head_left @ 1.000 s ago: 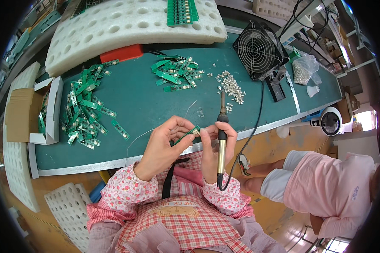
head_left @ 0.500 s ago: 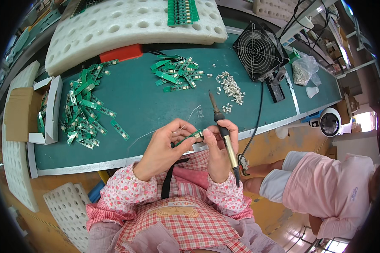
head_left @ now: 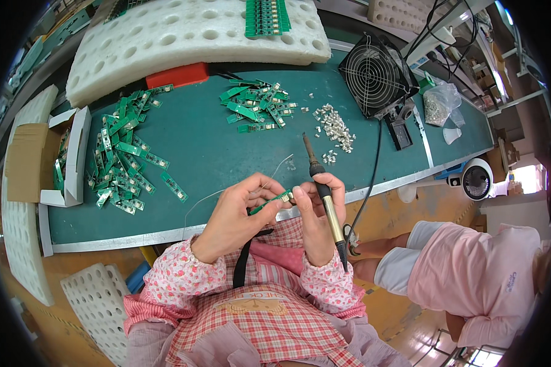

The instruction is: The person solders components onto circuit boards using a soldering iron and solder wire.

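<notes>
A small green circuit board point(head_left: 281, 199) is pinched in my left hand point(head_left: 234, 213), in front of my chest near the table's front edge. A thin strand of solder wire point(head_left: 203, 200) curves out by the same hand. My right hand point(head_left: 317, 219) is closed around a soldering iron point(head_left: 329, 205), its dark tip pointing up and away from me. The right fingertips meet the board's right end; whether they hold a small part there is hidden. Beyond the hands lie a pile of small metal connectors point(head_left: 335, 128) and a heap of green boards point(head_left: 257, 105).
A larger heap of boards point(head_left: 125, 153) covers the table's left, beside an open carton point(head_left: 73, 159). White foam trays point(head_left: 183, 37) span the back, near a red block point(head_left: 177, 74). A black fan point(head_left: 373, 76) and a plastic bag point(head_left: 438, 104) stand right. Another person point(head_left: 471, 275) is at the right.
Almost nothing differs. Both hands keep their hold on the board and the soldering iron, with only a slight shift of the fingers and of the whole view.
</notes>
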The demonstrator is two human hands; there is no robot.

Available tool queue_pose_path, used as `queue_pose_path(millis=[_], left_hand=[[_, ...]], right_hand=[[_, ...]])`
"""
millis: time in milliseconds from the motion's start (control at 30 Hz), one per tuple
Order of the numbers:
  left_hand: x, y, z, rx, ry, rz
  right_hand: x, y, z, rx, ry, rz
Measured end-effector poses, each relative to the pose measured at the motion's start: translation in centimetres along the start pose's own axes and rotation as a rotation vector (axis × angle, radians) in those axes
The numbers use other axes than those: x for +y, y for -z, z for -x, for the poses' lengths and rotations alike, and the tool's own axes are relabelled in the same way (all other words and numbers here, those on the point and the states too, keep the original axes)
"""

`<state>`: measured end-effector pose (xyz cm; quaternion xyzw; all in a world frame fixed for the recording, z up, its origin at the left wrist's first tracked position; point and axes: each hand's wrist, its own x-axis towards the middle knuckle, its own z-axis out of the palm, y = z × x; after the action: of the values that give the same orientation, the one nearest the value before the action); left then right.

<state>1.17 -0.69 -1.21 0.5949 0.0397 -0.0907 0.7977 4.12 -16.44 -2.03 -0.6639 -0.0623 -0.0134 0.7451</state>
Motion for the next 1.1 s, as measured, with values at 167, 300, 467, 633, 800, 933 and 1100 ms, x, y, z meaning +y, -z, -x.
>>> queue_pose_path(millis=[167, 300, 467, 633, 800, 933, 1100], left_hand=[[-0.1, 0.0, 0.1, 0.003, -0.005, -0.011], [-0.1, -0.1, 0.3, -0.006, 0.014, 0.047], [0.5, -0.4, 0.4, 0.065, -0.153, -0.324], [1.2, 0.0, 0.8, 0.108, -0.303, -0.632], [1.0, 0.3, 0.6, 0.126, -0.491, -0.876], [1.3, 0.1, 0.6, 0.234, -0.636, -1.060], [1.5, 0.2, 0.7, 0.122, -0.410, -0.887]], right_hand=[[-0.7, -0.5, 0.3, -0.004, 0.033, 0.103], [0.6, -0.5, 0.9, 0.056, 0.208, 0.179], [1.2, -0.1, 1.4, 0.062, 0.505, 0.370], [-0.1, 0.3, 2.1, -0.031, 0.366, 0.349], [1.1, 1.0, 2.4, -0.038, 0.412, 0.379], [1.8, 1.1, 2.5, -0.060, 0.518, 0.446], [2.0, 1.1, 2.5, -0.069, 0.537, 0.460]])
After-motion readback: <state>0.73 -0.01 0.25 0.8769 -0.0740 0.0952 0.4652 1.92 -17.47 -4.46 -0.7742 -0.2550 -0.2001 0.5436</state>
